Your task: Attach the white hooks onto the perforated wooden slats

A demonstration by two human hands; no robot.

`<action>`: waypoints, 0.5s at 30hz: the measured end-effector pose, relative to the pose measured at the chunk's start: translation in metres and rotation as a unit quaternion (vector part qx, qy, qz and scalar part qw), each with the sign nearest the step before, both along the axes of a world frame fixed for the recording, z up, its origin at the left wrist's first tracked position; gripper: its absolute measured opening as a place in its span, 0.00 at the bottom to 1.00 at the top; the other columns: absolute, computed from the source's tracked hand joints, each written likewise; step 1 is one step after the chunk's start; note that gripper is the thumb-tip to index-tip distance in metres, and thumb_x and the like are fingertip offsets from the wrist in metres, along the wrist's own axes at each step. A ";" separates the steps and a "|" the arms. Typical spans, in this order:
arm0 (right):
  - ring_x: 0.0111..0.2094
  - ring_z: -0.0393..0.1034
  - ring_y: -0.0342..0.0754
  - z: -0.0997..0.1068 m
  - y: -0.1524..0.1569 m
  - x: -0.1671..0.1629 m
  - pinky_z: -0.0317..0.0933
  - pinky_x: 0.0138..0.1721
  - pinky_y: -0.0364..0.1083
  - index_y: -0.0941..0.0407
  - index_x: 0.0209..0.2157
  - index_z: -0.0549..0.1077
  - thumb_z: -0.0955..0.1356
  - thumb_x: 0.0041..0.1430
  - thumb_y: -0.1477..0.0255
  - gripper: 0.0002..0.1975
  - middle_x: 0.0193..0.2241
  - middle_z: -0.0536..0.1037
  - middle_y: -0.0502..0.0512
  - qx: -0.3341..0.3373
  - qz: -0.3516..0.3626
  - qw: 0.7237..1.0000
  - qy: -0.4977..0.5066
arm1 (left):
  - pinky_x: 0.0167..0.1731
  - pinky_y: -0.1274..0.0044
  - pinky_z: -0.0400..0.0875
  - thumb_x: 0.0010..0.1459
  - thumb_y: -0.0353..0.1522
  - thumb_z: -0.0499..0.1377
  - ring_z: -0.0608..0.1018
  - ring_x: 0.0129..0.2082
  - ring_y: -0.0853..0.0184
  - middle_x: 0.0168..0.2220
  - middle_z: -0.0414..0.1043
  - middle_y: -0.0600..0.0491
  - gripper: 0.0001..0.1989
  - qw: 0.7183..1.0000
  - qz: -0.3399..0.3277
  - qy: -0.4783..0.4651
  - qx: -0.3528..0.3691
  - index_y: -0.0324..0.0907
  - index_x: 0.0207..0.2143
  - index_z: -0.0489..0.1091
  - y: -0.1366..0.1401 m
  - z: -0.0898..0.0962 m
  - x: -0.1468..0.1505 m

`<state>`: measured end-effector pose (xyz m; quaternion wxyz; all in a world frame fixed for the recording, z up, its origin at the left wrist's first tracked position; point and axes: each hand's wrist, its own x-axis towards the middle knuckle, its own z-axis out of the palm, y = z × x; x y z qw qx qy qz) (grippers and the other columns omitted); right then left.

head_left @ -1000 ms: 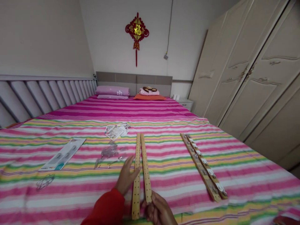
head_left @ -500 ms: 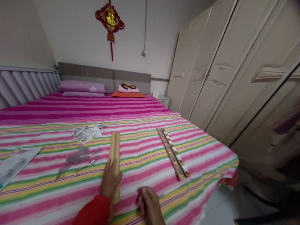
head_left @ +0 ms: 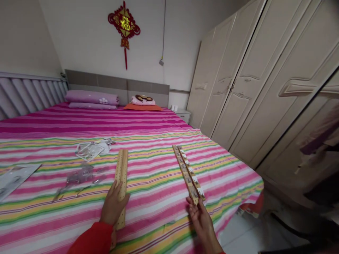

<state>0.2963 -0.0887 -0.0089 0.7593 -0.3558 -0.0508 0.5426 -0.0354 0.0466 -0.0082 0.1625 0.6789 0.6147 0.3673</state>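
Note:
My left hand point(head_left: 114, 204) lies across a pair of pale wooden strips point(head_left: 122, 173) dotted with small holes, its fingers along one edge and its thumb on the other side. My right hand point(head_left: 199, 216) is at the near end of a wooden strip point(head_left: 188, 179) with metal pieces set along it. Its thumb and fingers are closed around that end, with the fingers partly hidden. Close beside it on the right is a second strip with white rounded hooks or clips point(head_left: 195, 179). Both pairs lie lengthwise on the striped bedsheet point(head_left: 153, 197).
Left of the pale strips are loose metal pieces and clear plastic point(head_left: 83, 174). Behind them lie opened packets point(head_left: 91, 150), and a flat packet point(head_left: 17, 180) is at the far left. Folded bedding point(head_left: 91, 97) lies by the headboard. Wardrobes point(head_left: 238, 88) stand on the right.
My right hand has moved right and forward from the bare sheet to the near end of the fitted strips. My left hand stays on the pale strips. The view has shifted slightly right.

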 end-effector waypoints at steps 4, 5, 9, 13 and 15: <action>0.27 0.75 0.41 0.006 -0.003 -0.001 0.71 0.29 0.37 0.62 0.34 0.74 0.74 0.48 0.78 0.10 0.28 0.81 0.55 0.031 0.085 0.993 0.072 | 0.59 0.62 0.58 0.52 0.47 0.54 0.61 0.61 0.52 0.64 0.52 0.42 0.34 1.000 -0.009 0.002 -0.016 0.37 0.56 0.63 -0.003 0.002 -0.001; 0.28 0.75 0.41 0.008 -0.004 -0.005 0.71 0.30 0.38 0.62 0.34 0.74 0.74 0.48 0.79 0.10 0.28 0.80 0.56 0.036 0.104 0.990 0.086 | 0.59 0.62 0.57 0.52 0.47 0.54 0.60 0.61 0.52 0.64 0.51 0.41 0.34 1.000 -0.012 -0.002 -0.014 0.36 0.56 0.63 -0.004 0.002 0.000; 0.28 0.74 0.41 0.018 -0.005 -0.034 0.70 0.31 0.37 0.64 0.34 0.75 0.74 0.48 0.80 0.09 0.29 0.80 0.58 0.047 0.154 0.978 0.130 | 0.61 0.60 0.54 0.53 0.47 0.53 0.58 0.62 0.52 0.61 0.56 0.41 0.30 0.999 -0.004 -0.034 0.005 0.37 0.52 0.67 -0.010 0.007 0.003; 0.27 0.73 0.40 0.035 0.011 -0.079 0.69 0.29 0.37 0.62 0.34 0.76 0.73 0.49 0.78 0.08 0.29 0.79 0.55 0.059 0.218 0.962 0.153 | 0.61 0.61 0.53 0.56 0.44 0.51 0.60 0.61 0.55 0.59 0.61 0.45 0.23 0.993 0.000 -0.106 0.051 0.41 0.49 0.70 -0.026 0.033 0.010; 0.28 0.72 0.40 0.046 0.025 -0.105 0.68 0.29 0.36 0.62 0.33 0.76 0.74 0.48 0.77 0.09 0.28 0.79 0.55 0.073 0.248 0.954 0.151 | 0.59 0.63 0.57 0.58 0.44 0.50 0.64 0.58 0.57 0.57 0.63 0.46 0.22 0.987 -0.017 -0.155 0.047 0.43 0.50 0.69 -0.038 0.049 0.015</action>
